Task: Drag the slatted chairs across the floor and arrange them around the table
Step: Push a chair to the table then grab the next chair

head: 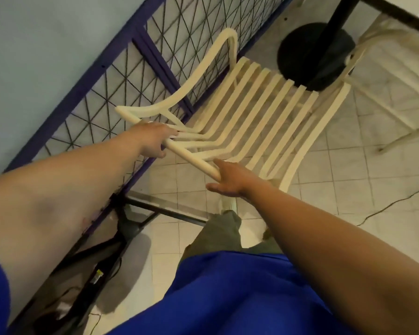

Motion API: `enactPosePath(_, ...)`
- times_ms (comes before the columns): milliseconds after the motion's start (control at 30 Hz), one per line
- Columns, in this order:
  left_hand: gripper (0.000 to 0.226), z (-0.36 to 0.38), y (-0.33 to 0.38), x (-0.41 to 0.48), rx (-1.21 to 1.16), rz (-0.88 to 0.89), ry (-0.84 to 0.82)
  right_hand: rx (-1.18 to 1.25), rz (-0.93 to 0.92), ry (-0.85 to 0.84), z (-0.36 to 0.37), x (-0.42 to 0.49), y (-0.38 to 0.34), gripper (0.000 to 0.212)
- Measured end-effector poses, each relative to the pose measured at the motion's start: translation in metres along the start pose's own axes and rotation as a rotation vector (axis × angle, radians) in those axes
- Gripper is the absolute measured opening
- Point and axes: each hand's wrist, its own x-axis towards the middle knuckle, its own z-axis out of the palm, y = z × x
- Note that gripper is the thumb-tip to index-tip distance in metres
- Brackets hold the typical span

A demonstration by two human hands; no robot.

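A cream slatted chair [259, 110] stands on the tiled floor in front of me, its seat toward the table. My left hand [153, 139] is wrapped around the left part of the chair's top back rail. My right hand [228, 178] grips the right end of the same rail. The table [387, 10] is at the top right, with a black post and a round black base [310, 54] just past the chair's seat. A second cream slatted chair [392, 76] stands at the right, partly under the table.
A purple metal frame with black wire mesh [121, 76] leans along the pale wall at the left, close to the chair's armrest. A black frame with glass [155, 209] lies low near my legs. A thin cable [385, 206] runs over the tiles at the right.
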Motion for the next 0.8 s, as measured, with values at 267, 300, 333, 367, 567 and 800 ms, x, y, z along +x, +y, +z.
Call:
enactPosePath(267, 0.104, -0.002, -0.022, 0.041, 0.095, 0.112, -0.152, 0.047, 0.017, -0.073, 0.005, 0.005, 0.004, 0.105)
enactPosePath(300, 0.108, 0.000, -0.026, 0.045, 0.112, 0.128, -0.168, 0.042, 0.005, -0.090, 0.005, 0.005, 0.003, 0.108)
enactPosePath(333, 0.110, 0.002, -0.030, 0.048, 0.128, 0.150, -0.172, 0.035, -0.010, -0.105, 0.004, 0.007, 0.002, 0.110)
enactPosePath(367, 0.111, 0.004, -0.034, 0.050, 0.141, 0.169, -0.171, 0.028, -0.021, -0.112, 0.003, 0.007, 0.002, 0.111)
enactPosePath(567, 0.101, -0.009, -0.037, 0.057, 0.200, 0.202, -0.205, 0.029, -0.025, -0.101, -0.006, 0.015, -0.005, 0.108)
enactPosePath(800, 0.094, -0.038, -0.043, 0.074, 0.175, 0.161, -0.198, 0.046, -0.020, -0.046, -0.030, 0.034, -0.006, 0.103)
